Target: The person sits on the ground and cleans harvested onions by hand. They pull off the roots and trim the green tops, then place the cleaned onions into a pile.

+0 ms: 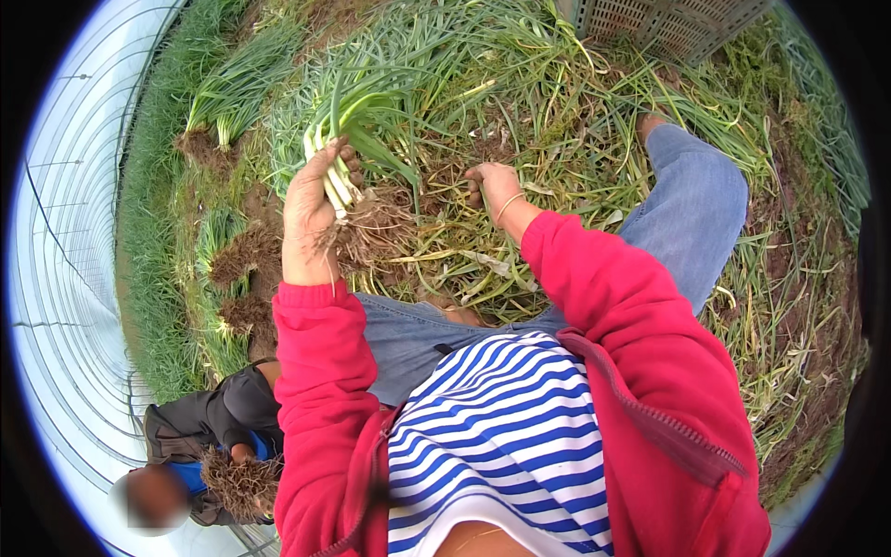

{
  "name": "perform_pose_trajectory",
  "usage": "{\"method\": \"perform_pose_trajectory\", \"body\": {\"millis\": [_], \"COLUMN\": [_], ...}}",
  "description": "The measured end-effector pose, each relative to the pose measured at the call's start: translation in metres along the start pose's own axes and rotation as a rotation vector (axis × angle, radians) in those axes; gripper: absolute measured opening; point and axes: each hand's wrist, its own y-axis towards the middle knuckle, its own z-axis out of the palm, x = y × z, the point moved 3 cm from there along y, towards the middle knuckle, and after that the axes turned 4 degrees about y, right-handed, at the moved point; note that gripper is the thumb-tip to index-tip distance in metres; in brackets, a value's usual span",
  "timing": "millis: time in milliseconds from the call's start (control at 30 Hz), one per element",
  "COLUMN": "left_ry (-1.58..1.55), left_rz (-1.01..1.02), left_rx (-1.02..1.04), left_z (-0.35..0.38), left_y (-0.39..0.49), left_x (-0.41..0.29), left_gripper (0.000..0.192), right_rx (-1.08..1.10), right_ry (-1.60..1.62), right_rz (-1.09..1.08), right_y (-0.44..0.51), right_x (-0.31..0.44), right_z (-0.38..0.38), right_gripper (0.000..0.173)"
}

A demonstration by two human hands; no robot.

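Observation:
My left hand [317,181] grips a bunch of green onions [341,139], with the pale stalks between thumb and fingers. The leaves spread up and to the right, and the brown, soil-caked roots [376,223] hang beside my wrist. My right hand [494,188] hovers to the right of the roots, its fingers curled over litter of cut leaves; whether it pinches something small I cannot tell. Beneath both hands lies a layer of loose green and yellowed leaves [480,271] on the soil.
Pulled onion bunches [223,132] with earthy roots lie at the left, beside a standing green row [150,278]. A slatted plastic crate [654,28] stands at the top right. At the lower left, a co-worker [209,418] holds a rooted bunch [237,484]. Greenhouse film [62,209] curves along the left.

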Motion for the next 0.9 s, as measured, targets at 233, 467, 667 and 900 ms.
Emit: {"method": "perform_pose_trajectory", "body": {"millis": [233, 467, 667, 900], "left_ry": [-0.066, 0.168, 0.717, 1.409], "left_rz": [-0.015, 0.328, 0.198, -0.364], "left_rx": [0.436, 0.754, 0.496, 0.19], "left_z": [0.098, 0.193, 0.155, -0.055], "left_y": [0.025, 0.005, 0.036, 0.039], "left_x": [-0.195, -0.281, -0.172, -0.06], "left_gripper": [0.041, 0.046, 0.058, 0.041], "right_rx": [-0.082, -0.077, -0.355, -0.56], "right_ry": [-1.176, -0.864, -0.414, 0.447], "right_rz": [-0.165, -0.268, -0.365, -0.191], "right_y": [0.05, 0.064, 0.083, 0.09], "right_x": [0.004, 0.008, 0.046, 0.037], "right_z": [-0.058, -0.04, -0.069, -0.133], "right_gripper": [0.037, 0.025, 0.014, 0.012]}}
